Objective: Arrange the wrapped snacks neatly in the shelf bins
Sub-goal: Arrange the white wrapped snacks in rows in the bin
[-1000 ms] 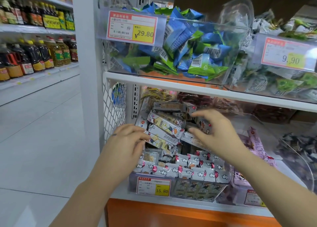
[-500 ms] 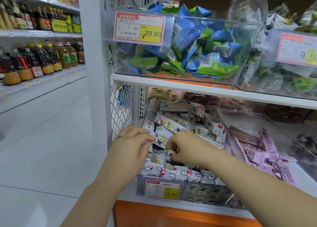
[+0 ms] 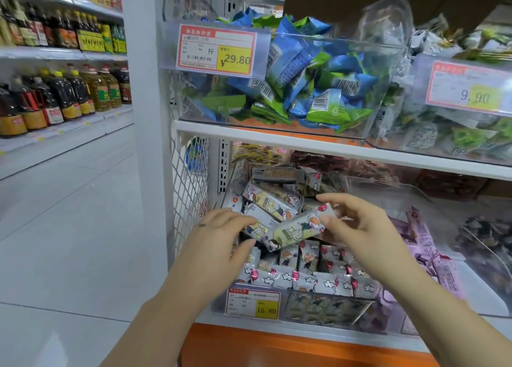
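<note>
Now my right hand (image 3: 357,228) pinches one wrapped snack bar (image 3: 293,232) by its end, tilted above the lower shelf bin (image 3: 327,308); my left hand (image 3: 219,242), fingers relaxed, rests on the piled snacks (image 3: 271,200) beside it.

White metal shop shelving: the upper shelf (image 3: 304,142) carries a clear plastic bin (image 3: 388,61) of blue and green wrapped snacks (image 3: 299,70), a second bin (image 3: 443,136) touching it; the lower shelf (image 3: 277,328) carries a clear bin (image 3: 327,308) of white cartoon-printed snack bars (image 3: 304,279)
</note>
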{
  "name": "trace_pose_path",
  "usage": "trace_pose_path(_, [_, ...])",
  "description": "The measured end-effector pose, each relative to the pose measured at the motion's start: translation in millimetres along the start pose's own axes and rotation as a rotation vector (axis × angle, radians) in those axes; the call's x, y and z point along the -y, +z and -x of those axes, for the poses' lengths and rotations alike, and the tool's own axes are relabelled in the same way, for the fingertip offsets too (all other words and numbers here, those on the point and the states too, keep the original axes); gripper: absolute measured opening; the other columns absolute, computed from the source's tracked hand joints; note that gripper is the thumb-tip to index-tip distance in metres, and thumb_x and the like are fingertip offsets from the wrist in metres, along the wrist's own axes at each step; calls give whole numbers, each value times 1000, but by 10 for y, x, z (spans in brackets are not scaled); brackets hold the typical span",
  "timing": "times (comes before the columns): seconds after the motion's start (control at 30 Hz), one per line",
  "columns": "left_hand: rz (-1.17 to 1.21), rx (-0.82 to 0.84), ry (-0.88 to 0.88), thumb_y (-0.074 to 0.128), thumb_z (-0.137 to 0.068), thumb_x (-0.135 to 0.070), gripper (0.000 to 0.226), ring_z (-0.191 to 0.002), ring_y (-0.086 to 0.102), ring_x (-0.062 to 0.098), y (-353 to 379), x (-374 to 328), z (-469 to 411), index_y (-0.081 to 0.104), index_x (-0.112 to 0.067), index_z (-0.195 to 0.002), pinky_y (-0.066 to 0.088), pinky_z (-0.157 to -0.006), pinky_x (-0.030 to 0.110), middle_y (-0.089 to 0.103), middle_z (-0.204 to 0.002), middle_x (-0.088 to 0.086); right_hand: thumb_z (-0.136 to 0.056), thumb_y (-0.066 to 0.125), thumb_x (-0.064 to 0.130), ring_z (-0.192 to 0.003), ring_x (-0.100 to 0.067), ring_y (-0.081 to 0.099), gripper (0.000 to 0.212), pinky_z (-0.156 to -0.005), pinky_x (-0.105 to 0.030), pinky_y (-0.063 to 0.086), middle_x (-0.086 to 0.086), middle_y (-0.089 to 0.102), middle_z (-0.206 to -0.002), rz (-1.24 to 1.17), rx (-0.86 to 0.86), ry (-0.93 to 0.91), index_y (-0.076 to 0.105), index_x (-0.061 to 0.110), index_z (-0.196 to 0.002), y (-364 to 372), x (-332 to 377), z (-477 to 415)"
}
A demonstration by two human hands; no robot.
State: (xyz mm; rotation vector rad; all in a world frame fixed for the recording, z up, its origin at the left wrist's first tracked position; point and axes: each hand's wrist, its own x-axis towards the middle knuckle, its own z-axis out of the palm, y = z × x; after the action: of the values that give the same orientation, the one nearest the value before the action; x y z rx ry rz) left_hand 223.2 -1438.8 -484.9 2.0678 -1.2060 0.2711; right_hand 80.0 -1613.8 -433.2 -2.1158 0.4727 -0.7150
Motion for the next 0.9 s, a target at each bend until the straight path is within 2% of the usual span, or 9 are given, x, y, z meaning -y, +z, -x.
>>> trace_pose_path(0.07, [12, 40, -31, 54, -90, -40, 47, -131, 30, 6, 3, -94, 6, 43, -37, -135, 22, -111, 28, 47, -133, -15, -91, 58, 13, -71, -23, 71, 31, -82, -44, 56, 1, 54, -84, -182, 15, 65, 66, 41, -100, 8, 9, 82])
trace_pose_path(0.17, [2, 56, -39, 53, -90, -43, 49, -119, 43, 9, 30, -185, -7, 37, -41, -137, 26, -111, 36, 57, -120, -12, -92, 54, 7, -74, -20, 71, 32, -79, -37, 58, -5, 65, -93, -349, 72, 131, 71, 34, -89, 76, 35, 200])
trace_pose_path(0.27, [-28, 34, -36, 53, -91, -38, 48, -107, 51, 8, 40, -195, -9, 37, -41, -136, 16, -116, 38, 63, -106, -11, -85, 66, 17, -76, -47, 62, 21, -82, -55, 53, -27, 61, -95, -270, 115, 86, 69, 37, -89, 119, 38, 272])
trace_pose_path(0.3, [-24, 17, -31, 53, -91, -39, 48, -104, 49, 5, 34, -193, -11, 37, -41, -136, 15, -116, 37, 62, -107, -13, -81, 70, 18, -72, -51, 58, 22, -76, -54, 53, -28, 60, -97, -232, 112, 62, 67, 39, -88, 116, 44, 279])
trace_pose_path(0.43, [62, -19, -40, 51, -91, -37, 52, -81, 36, -13, 1, -181, -28, 31, -44, -139, 27, -110, 40, 58, -109, -22, -77, 73, 11, -72, -40, 63, 25, -57, -37, 46, -9, 71, -83, -201, -136, -35, 66, 33, -86, 57, 41, 214])
trace_pose_path(0.53, [81, -36, -72, 53, -91, -31, 51, -90, 42, -9, -17, -146, -39, 35, -41, -138, 35, -105, 45, 60, -114, -18, -77, 75, 19, -60, -29, 54, 19, -52, -34, 46, -9, 65, -77, -110, -400, -55, 64, 30, -88, -8, -95, 90])
trace_pose_path(0.67, [22, -14, -73, 53, -92, -29, 43, -111, 45, 0, -18, -129, -14, 46, -35, -133, 30, -109, 44, 56, -126, -15, -79, 72, 21, -62, -15, 40, 16, -60, -30, 35, -4, 50, -73, -74, -628, -6, 60, 26, -89, -89, -218, -117])
trace_pose_path(0.8, [-26, 19, -72, 52, -92, -29, 38, -116, 46, 7, 5, -115, -13, 50, -35, -130, 30, -108, 44, 57, -125, -13, -77, 68, 25, -82, -23, 58, 20, -77, -38, 49, -4, 66, -94, -4, -622, 74, 60, 25, -95, -84, -268, -315])
trace_pose_path(0.9, [-36, 31, -66, 53, -91, -28, 36, -114, 48, 8, 13, -101, -13, 53, -33, -127, 31, -107, 46, 58, -120, -13, -79, 65, 25, -70, -26, 57, 15, -70, -43, 51, -10, 69, -90, 33, -511, 127, 57, 30, -91, -51, -309, -403])
